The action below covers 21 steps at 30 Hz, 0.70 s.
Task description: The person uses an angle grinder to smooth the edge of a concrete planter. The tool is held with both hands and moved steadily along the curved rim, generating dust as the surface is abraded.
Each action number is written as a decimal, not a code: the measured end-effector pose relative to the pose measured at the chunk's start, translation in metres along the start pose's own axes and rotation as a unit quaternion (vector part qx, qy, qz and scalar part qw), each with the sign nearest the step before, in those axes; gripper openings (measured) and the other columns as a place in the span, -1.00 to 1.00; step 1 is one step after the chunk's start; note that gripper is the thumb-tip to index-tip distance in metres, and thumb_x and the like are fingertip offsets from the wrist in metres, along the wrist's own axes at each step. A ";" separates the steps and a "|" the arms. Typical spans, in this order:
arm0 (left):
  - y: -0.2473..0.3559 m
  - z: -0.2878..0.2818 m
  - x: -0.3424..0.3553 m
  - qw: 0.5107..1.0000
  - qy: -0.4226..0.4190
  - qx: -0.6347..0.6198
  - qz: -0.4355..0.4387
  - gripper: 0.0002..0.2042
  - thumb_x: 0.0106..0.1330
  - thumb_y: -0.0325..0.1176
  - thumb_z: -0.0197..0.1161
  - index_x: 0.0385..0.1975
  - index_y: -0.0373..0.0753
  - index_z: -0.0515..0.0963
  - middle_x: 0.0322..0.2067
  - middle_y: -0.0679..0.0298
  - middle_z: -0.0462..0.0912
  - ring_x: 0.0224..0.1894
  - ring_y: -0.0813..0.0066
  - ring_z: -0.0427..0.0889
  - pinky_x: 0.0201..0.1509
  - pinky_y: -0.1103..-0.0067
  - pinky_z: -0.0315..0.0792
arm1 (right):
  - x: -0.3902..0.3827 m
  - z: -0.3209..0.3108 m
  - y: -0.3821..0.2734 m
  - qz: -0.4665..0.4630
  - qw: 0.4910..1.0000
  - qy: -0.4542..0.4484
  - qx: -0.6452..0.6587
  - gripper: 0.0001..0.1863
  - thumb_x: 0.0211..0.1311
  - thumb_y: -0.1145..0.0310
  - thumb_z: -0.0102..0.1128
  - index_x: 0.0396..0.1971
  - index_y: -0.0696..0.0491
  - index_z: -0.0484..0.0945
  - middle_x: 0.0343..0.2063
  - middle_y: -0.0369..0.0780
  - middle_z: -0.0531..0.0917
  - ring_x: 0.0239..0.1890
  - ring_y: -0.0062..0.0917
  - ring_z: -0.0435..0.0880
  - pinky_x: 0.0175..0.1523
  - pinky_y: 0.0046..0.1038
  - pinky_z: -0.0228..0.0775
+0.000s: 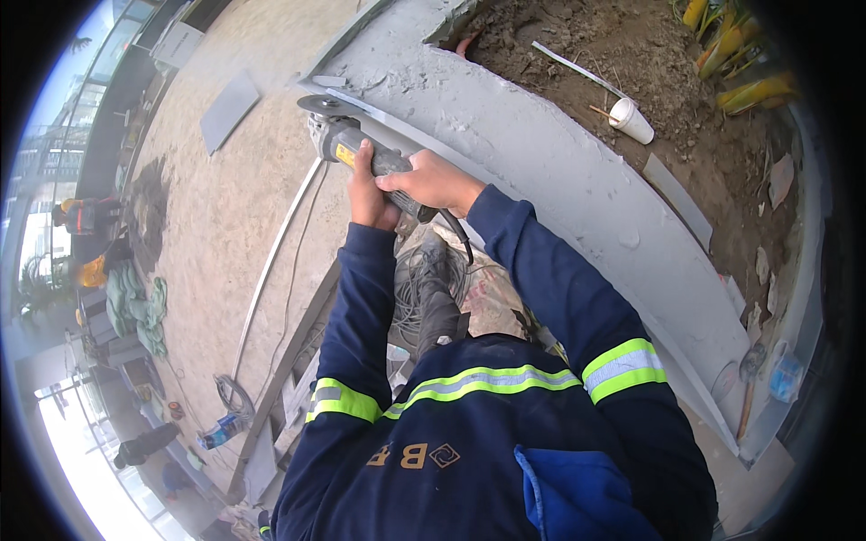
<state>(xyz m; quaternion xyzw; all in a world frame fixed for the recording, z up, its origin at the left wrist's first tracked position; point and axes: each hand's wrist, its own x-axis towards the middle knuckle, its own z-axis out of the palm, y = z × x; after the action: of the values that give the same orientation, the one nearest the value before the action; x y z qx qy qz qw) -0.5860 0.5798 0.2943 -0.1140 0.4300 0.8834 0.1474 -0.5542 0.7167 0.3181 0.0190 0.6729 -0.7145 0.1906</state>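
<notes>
An angle grinder (394, 162) with a dark grey body and a yellow label is held in both my hands. My left hand (370, 191) closes round its body from the left side. My right hand (437, 182) grips the rear handle, thumb toward the left hand. The thin round cutting disc (327, 105) sits at the tool's far end, beside the edge of a grey planter wall (532, 153). Whether the disc touches the wall cannot be made out. A black power cord (462, 236) hangs from the handle's rear. Narrow pale strips (379, 113) lie along the wall's edge.
Below my hands lie coiled cable (406, 293) and a printed sack (483, 287). A long beam (293, 365) and a blue tool (216, 433) lie left. A grey panel (229, 110) rests on the floor. Soil (568, 54) and a white cup (631, 121) are inside the planter.
</notes>
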 end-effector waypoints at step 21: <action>-0.013 0.016 -0.033 1.000 0.004 -0.004 0.010 -0.63 0.46 -0.12 0.23 0.02 -0.30 0.44 -0.25 0.16 0.64 -0.25 0.31 0.69 -0.11 0.38 0.61 | -0.041 -0.009 -0.009 0.010 0.998 0.003 -0.057 -0.35 0.26 0.21 0.36 0.15 0.45 0.45 -0.03 0.01 0.67 0.02 -0.47 0.66 0.08 -0.44 0.47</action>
<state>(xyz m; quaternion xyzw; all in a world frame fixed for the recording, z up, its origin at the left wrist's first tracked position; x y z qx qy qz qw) -0.5521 0.5945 0.3049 -0.1144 0.4278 0.8861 0.1366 -0.5210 0.7354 0.3378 0.0164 0.7131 -0.6727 0.1965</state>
